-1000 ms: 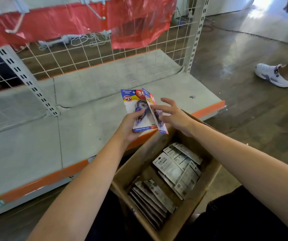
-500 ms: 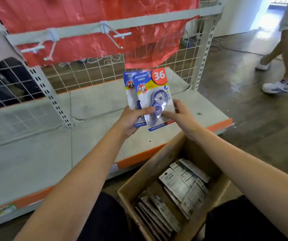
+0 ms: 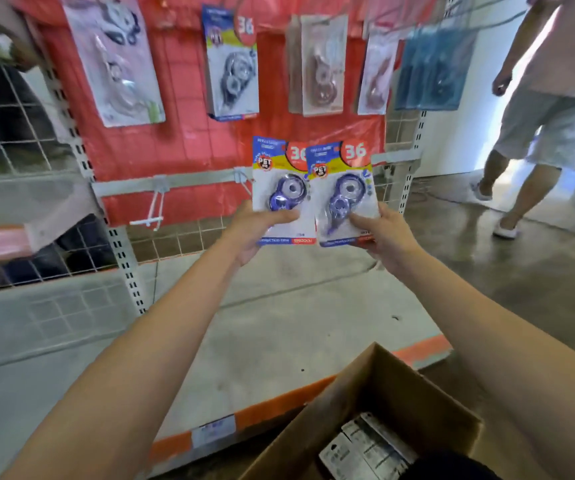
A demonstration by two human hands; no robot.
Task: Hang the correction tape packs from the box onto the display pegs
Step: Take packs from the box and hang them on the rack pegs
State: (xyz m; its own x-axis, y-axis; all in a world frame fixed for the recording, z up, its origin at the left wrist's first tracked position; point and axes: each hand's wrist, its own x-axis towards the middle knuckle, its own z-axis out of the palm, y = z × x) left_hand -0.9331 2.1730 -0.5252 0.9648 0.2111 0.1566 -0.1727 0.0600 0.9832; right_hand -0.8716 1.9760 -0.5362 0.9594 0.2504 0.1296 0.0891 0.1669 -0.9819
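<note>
My left hand [image 3: 256, 230] grips one correction tape pack [image 3: 281, 174] by its lower edge, and my right hand [image 3: 381, 233] grips a second pack [image 3: 343, 181] beside it. Both packs are blue, yellow and white with a red "36" badge and a purple dispenser. They are held upright in front of the grey peg rail [image 3: 192, 183], right of an empty white peg [image 3: 152, 211]. A matching pack [image 3: 232, 64] hangs on the row above. The cardboard box [image 3: 379, 407] with more packs [image 3: 365, 448] lying face down sits at the bottom right.
Other blister packs hang along the upper row: a pale pack [image 3: 116, 60] at left, pink packs [image 3: 320, 64] and blue packs [image 3: 431, 71] at right. A grey base shelf [image 3: 244, 323] with an orange edge lies below. A person [image 3: 542, 116] walks past on the right.
My hands rose from above the box to the peg rail, and the two packs, overlapped before, are now held apart side by side. The view tilted up, showing the upper row.
</note>
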